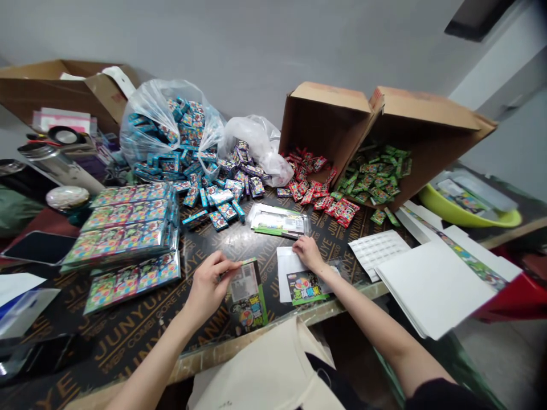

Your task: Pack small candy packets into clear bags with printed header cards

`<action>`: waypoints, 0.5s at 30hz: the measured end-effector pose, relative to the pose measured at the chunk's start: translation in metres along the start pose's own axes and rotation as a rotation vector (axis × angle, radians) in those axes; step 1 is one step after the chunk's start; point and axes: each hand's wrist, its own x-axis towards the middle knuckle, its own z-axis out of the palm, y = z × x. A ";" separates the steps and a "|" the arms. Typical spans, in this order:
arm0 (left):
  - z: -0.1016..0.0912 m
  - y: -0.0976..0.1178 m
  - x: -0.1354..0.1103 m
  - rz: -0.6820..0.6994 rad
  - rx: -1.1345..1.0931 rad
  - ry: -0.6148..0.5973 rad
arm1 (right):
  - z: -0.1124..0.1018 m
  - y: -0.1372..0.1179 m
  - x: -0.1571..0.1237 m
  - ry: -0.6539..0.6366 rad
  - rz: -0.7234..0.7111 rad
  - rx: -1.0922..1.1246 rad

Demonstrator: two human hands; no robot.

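Observation:
My left hand (212, 280) is closed, thumb and forefinger pinching the upper left edge of a printed black-and-green card (248, 304) that lies near the table's front edge. To its right, my right hand (308, 253) has its fingers curled at the top of a white paper sheet (284, 279). Under that wrist a second black-and-green card (306, 286) with a round candy picture overlaps the sheet. Just beyond both hands, several more cards in clear plastic lie in a small pile (280, 221). What sits between my right fingertips is too small to make out.
Small blue boxes (220, 213) spill from a clear bag (147, 122). Purple boxes (256, 186), red packs (342, 210) and green packs (378, 182) lie rightward, partly inside tipped cartons (327, 97). Stacked filled packs (123, 228) stand left; white cards (431, 285) overhang the right edge.

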 end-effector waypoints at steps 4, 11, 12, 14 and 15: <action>0.000 0.002 0.000 -0.003 -0.018 0.016 | 0.002 0.000 0.003 -0.011 0.013 -0.015; -0.001 0.003 0.000 -0.011 -0.042 0.033 | -0.004 -0.004 0.006 -0.029 0.013 -0.019; 0.000 0.003 0.000 -0.011 -0.043 0.034 | -0.003 -0.005 0.005 -0.026 0.011 -0.010; 0.000 0.003 -0.001 -0.016 -0.042 0.036 | -0.002 -0.007 0.001 -0.013 0.009 0.018; 0.000 0.003 -0.001 -0.020 -0.041 0.037 | -0.001 -0.007 -0.001 -0.005 0.010 0.037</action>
